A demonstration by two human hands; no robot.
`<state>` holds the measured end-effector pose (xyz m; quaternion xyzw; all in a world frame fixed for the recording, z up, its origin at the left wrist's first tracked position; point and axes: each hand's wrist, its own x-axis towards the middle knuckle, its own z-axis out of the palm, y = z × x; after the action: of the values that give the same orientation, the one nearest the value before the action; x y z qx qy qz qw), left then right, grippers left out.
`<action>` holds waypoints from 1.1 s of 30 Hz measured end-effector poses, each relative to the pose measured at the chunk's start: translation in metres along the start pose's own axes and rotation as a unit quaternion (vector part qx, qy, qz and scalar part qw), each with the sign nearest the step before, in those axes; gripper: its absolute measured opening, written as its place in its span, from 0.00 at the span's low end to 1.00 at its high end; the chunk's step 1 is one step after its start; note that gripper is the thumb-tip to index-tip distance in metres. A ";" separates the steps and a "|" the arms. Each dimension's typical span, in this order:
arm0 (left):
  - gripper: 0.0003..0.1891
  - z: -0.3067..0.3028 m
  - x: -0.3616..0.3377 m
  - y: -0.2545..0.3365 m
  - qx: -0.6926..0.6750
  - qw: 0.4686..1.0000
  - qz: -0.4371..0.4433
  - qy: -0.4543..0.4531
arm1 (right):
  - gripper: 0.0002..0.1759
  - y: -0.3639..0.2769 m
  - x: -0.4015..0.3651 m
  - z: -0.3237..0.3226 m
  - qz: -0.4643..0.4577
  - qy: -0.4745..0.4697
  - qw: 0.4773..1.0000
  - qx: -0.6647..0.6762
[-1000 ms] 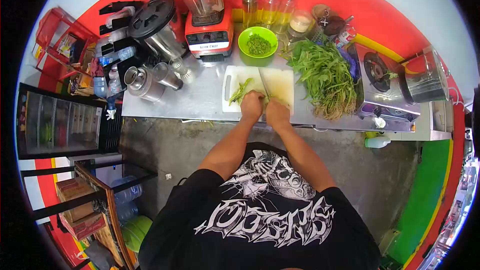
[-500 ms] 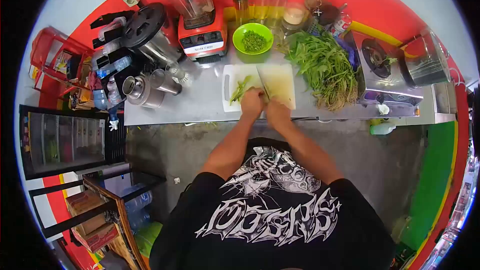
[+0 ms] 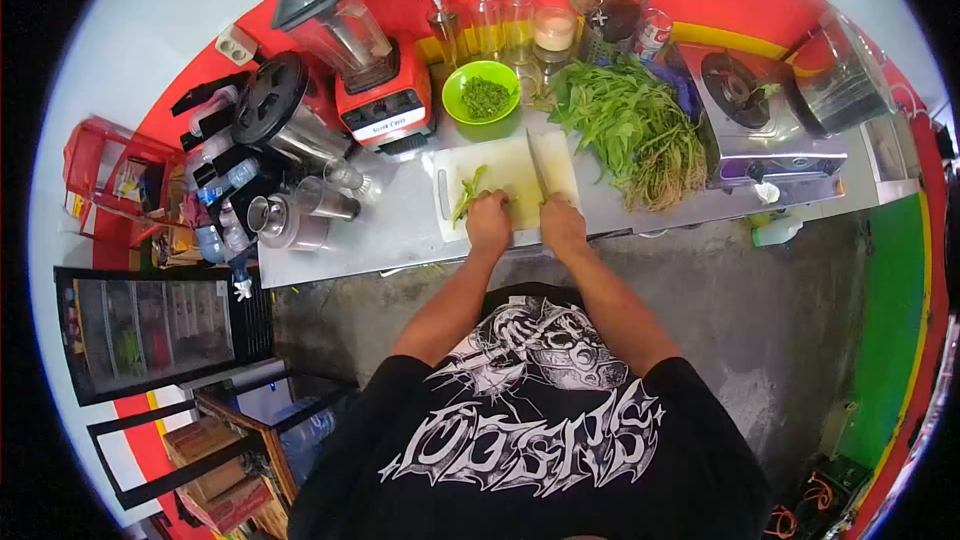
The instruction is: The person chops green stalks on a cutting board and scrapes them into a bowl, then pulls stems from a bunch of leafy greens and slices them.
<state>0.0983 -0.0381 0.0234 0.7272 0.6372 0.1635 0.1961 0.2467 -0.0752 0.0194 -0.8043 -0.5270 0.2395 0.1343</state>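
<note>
My right hand (image 3: 563, 224) is wrapped round the handle of a kitchen knife (image 3: 538, 162). Its blade points away from me over the right half of a white cutting board (image 3: 468, 157). On the board's near edge rests my left hand (image 3: 489, 224), fingers curled down; what they hold, if anything, is hidden. Cut green stems (image 3: 467, 194) lie just left of those fingers. Behind the board stands a bright green bowl (image 3: 481, 129) with chopped greens (image 3: 486, 97) inside. A large bunch of leafy greens (image 3: 625, 110) with roots lies to the right.
A red blender (image 3: 385, 108), pump bottles (image 3: 487, 25) and a lidded jar (image 3: 553, 32) line the back of the metal counter (image 3: 390, 220). At the right is a gas stove (image 3: 765, 135). Metal shakers (image 3: 285, 220) and a large steel container (image 3: 290, 120) stand at the left.
My hands have moved apart, the knife shifting right, away from my left hand. The blade now stands more upright in view. My head view has turned slightly.
</note>
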 end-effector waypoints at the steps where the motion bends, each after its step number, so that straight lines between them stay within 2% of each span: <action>1: 0.08 0.003 0.002 0.004 -0.006 1.000 -0.008 0.003 | 0.21 0.004 -0.001 -0.007 -0.006 -0.003 1.000 -0.008; 3: 0.09 0.007 0.009 0.007 -0.014 1.000 0.016 -0.011 | 0.20 0.008 -0.003 -0.020 0.013 -0.007 1.000 -0.007; 4: 0.10 0.013 0.010 0.011 -0.033 0.996 0.053 0.056 | 0.20 0.013 -0.003 -0.022 0.005 -0.011 1.000 -0.012; 5: 0.10 0.018 0.009 0.015 -0.033 0.997 0.047 0.060 | 0.21 0.020 -0.003 -0.025 -0.019 -0.003 1.000 0.011; 8: 0.10 0.017 0.011 0.032 -0.001 0.999 0.053 0.005 | 0.21 0.023 -0.004 -0.032 -0.042 0.011 0.998 0.042; 12: 0.09 0.026 0.011 0.021 -0.078 0.992 0.082 0.051 | 0.21 0.024 -0.006 -0.034 -0.060 0.010 0.998 0.034; 16: 0.10 0.033 0.017 0.006 -0.163 0.982 0.085 0.041 | 0.23 0.013 -0.016 -0.031 -0.041 -0.027 0.999 -0.014; 19: 0.08 0.035 0.019 0.003 -0.188 0.979 0.067 0.029 | 0.23 0.002 -0.024 -0.036 -0.039 -0.022 0.999 -0.031; 20: 0.08 0.035 0.022 0.003 -0.182 0.983 0.036 0.003 | 0.22 -0.001 -0.025 -0.040 -0.021 -0.048 0.997 -0.063; 23: 0.08 0.033 0.019 0.003 -0.173 0.983 0.054 0.022 | 0.21 -0.011 -0.030 -0.052 -0.028 -0.078 0.993 -0.084; 25: 0.07 0.040 0.017 -0.002 -0.212 0.976 0.046 0.007 | 0.19 -0.010 -0.031 -0.045 -0.025 -0.078 0.990 -0.110; 27: 0.07 0.041 0.019 -0.001 -0.211 0.975 0.058 0.037 | 0.14 -0.008 -0.033 -0.038 -0.033 -0.051 0.990 -0.130; 30: 0.07 0.033 0.018 0.002 -0.226 0.974 0.031 -0.003 | 0.12 -0.008 -0.034 -0.023 0.001 -0.019 0.994 -0.111; 33: 0.09 0.045 0.020 -0.006 -0.203 0.978 0.048 0.025 | 0.12 -0.007 -0.027 -0.024 0.010 -0.042 0.995 -0.087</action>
<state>0.1181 -0.0209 -0.0187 0.6975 0.5602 0.3166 0.3154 0.2455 -0.0963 0.0498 -0.8075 -0.5427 0.2276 0.0397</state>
